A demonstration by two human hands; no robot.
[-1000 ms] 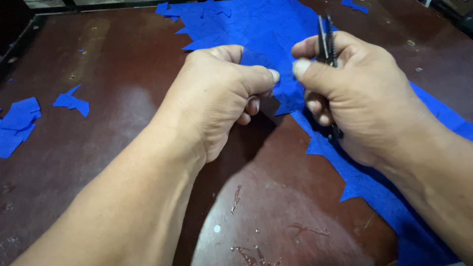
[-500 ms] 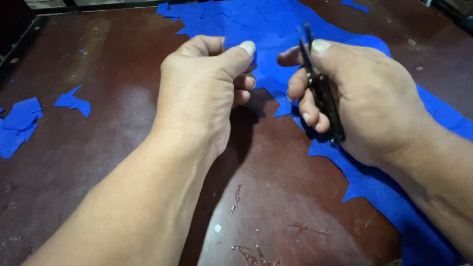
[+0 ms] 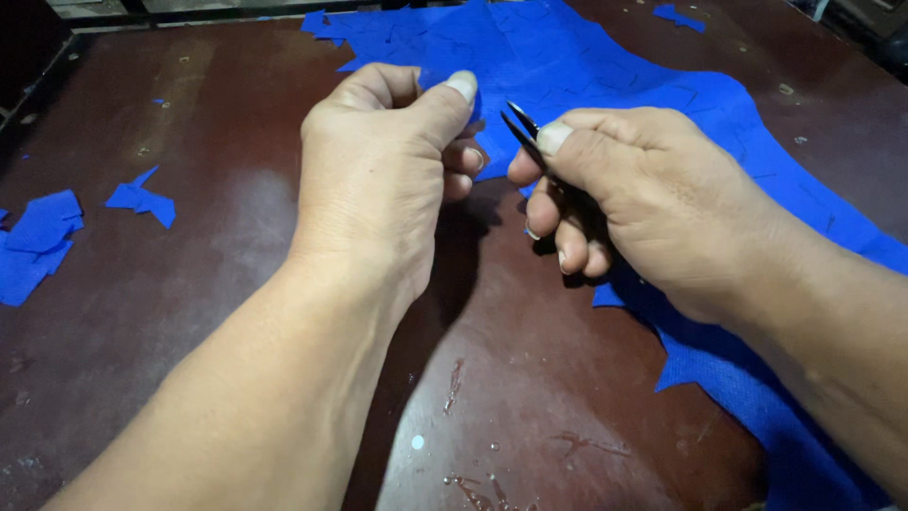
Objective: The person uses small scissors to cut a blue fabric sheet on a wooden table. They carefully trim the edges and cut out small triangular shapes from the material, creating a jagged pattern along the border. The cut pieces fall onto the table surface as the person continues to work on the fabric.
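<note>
Pinching blue fabric (image 3: 605, 85) edge with left hand (image 3: 383, 166) fingers pressed together; right hand (image 3: 643, 203) fingers gripping black snips (image 3: 523, 128), pointing up-left, just right of that pinch, above worktop (image 3: 189, 284).

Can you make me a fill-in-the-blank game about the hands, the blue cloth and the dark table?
1. The right hand holds small black ____ with pointed tips.
2. The left hand pinches the edge of the big, jagged sheet of ____ fabric.
3. The loose pile of cut blue scraps lies near the ____ edge of the dark reddish-brown table.

Missing words: scissors; blue; left
</note>
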